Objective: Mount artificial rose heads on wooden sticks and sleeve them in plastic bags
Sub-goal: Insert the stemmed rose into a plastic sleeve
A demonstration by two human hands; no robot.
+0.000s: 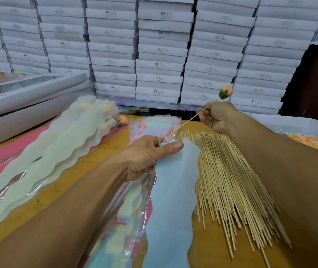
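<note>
Right hand (217, 118) pinching stick (183, 124) of rose (226, 91), left hand (146, 155) fingers clamped on bag (171, 180) mouth, aiming for sleeving

sleeved roses (61, 147) left | bags (166, 190) centre | sticks (231, 180) right | boxes (160, 49) behind

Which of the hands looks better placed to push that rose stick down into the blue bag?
The right hand, probably. It already grips the stick carrying the rose head, whose bare end sits at the blue bag mouth, which the left hand pinches.
</note>
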